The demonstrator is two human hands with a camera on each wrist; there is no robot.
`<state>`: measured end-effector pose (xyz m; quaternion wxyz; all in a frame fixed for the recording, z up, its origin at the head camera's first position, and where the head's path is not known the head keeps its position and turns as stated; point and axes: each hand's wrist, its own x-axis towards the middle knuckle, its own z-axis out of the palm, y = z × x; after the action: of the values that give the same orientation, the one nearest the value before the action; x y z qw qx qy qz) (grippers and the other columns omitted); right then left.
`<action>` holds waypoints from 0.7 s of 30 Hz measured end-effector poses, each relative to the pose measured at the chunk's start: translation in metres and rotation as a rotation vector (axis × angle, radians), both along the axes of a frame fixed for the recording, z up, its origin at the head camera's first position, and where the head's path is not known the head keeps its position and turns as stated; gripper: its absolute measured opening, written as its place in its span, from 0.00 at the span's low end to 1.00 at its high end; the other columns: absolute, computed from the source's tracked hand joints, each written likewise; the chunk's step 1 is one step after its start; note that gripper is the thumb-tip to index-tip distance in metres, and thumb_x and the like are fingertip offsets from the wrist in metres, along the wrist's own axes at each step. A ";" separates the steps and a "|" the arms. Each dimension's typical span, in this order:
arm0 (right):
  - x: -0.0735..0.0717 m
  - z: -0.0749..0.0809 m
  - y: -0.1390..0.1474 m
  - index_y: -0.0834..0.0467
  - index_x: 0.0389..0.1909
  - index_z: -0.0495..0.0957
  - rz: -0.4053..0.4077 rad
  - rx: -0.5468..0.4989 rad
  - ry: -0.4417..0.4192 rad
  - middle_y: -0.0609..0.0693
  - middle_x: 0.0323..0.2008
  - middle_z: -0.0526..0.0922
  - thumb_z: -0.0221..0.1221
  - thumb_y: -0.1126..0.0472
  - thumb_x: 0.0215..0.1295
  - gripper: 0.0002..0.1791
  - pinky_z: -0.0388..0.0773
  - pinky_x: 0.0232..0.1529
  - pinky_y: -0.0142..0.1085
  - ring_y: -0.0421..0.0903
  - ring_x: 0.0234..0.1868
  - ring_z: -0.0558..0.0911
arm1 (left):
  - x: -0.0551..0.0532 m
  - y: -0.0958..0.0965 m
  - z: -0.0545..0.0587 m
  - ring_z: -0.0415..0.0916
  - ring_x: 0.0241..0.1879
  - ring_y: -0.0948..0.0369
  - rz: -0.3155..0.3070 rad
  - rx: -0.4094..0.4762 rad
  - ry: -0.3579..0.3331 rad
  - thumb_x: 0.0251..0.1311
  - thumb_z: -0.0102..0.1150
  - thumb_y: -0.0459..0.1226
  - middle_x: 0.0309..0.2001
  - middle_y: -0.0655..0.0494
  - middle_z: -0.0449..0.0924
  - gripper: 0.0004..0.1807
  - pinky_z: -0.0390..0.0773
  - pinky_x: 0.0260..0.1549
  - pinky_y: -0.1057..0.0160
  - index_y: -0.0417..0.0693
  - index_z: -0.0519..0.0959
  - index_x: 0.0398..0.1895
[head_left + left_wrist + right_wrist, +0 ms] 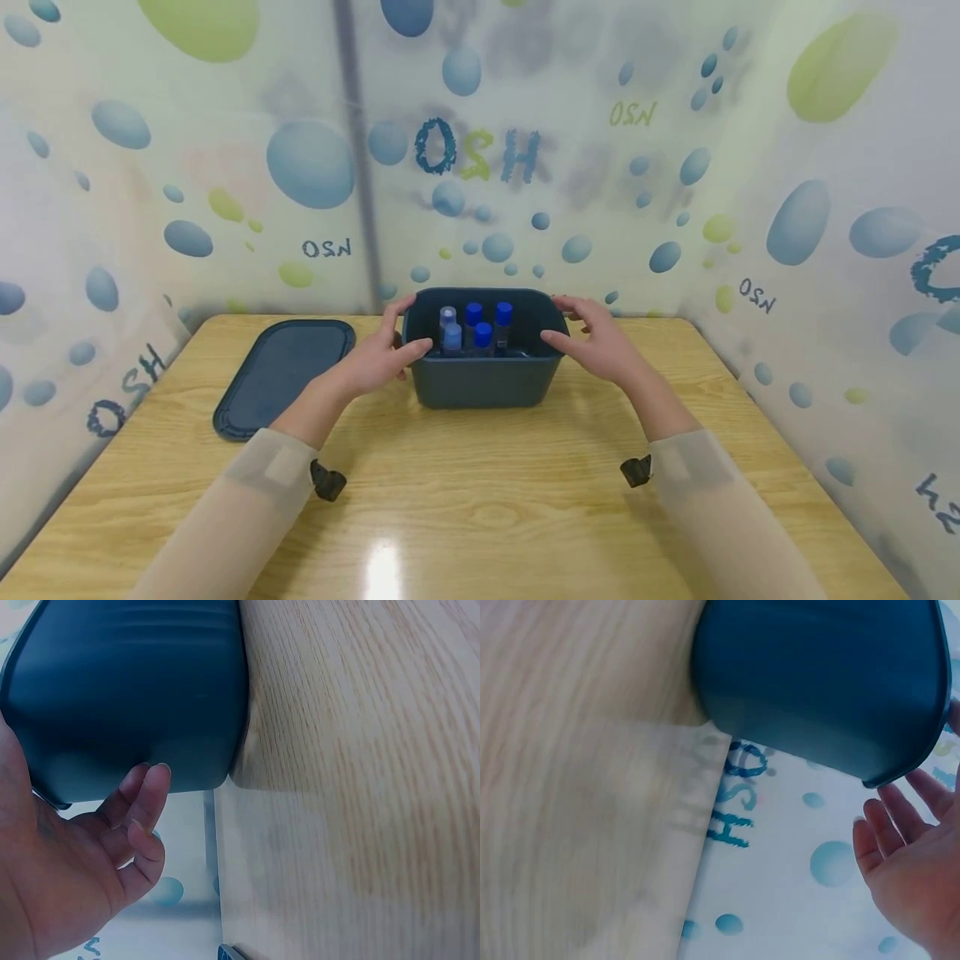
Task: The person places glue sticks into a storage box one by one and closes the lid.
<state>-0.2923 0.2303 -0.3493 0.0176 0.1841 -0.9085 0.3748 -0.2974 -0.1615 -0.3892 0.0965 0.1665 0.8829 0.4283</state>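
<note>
A dark blue-green plastic storage bin (483,383) stands upright toward the back of the table. Inside it are several small tubes with blue caps (503,315); one top (447,314) looks paler. My left hand (381,354) grips the bin's left end, thumb over the rim and fingers along the outer wall. In the left wrist view those fingers (146,799) curl against the bin's end wall. At the opposite end, my right hand (596,346) holds the rim between its thumb inside and its forefinger at the back corner. The other right fingers (885,829) spread below the rim.
A dark flat lid (288,375) with a raised edge lies on the wooden table (480,500), left of the bin and close to my left forearm. Patterned fabric walls (480,208) enclose the table at the back and both sides.
</note>
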 end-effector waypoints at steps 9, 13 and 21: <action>-0.001 -0.013 0.013 0.53 0.89 0.55 0.043 0.044 -0.059 0.58 0.87 0.58 0.63 0.41 0.80 0.47 0.63 0.80 0.65 0.65 0.83 0.63 | -0.001 -0.001 -0.002 0.86 0.40 0.44 0.007 -0.004 0.006 0.79 0.53 0.65 0.43 0.42 0.81 0.52 0.81 0.46 0.53 0.74 0.31 0.90; 0.000 -0.019 0.013 0.47 0.91 0.52 0.024 0.004 -0.118 0.59 0.86 0.60 0.62 0.38 0.80 0.47 0.67 0.79 0.64 0.64 0.80 0.68 | -0.001 0.000 -0.003 0.85 0.40 0.44 0.004 0.000 0.002 0.79 0.54 0.65 0.43 0.42 0.81 0.53 0.80 0.45 0.53 0.74 0.31 0.90; 0.001 -0.027 0.005 0.49 0.90 0.52 -0.011 -0.068 -0.119 0.65 0.82 0.65 0.60 0.43 0.83 0.44 0.71 0.77 0.63 0.66 0.77 0.73 | 0.000 -0.001 -0.001 0.86 0.44 0.45 -0.008 -0.014 -0.005 0.78 0.52 0.68 0.46 0.40 0.81 0.53 0.85 0.52 0.47 0.78 0.29 0.90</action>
<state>-0.2916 0.2354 -0.3759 -0.0281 0.1557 -0.8957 0.4154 -0.2977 -0.1626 -0.3907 0.1017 0.1682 0.8848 0.4224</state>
